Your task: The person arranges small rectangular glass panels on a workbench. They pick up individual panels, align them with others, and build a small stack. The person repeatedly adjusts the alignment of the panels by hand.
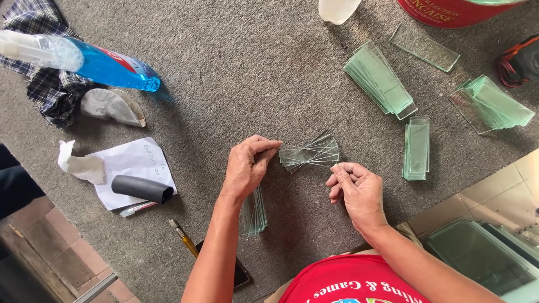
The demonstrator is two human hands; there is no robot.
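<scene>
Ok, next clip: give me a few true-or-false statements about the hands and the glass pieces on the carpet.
1. The left hand pinches a fanned set of glass strips. True.
2. The right hand holds the blue spray bottle. False: the bottle lies on the carpet far left, untouched.
3. Three stacks of green-tinted glass strips lie at upper right. True.
4. The black tube rests on a sheet of paper. True.
5. The red tub sits beside the person's left elbow. False: it stands at the top edge.

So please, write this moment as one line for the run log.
left hand: holds fanned glass strips | right hand: pinched, beside fan | surface: grey carpet | nearby: glass stacks
</scene>
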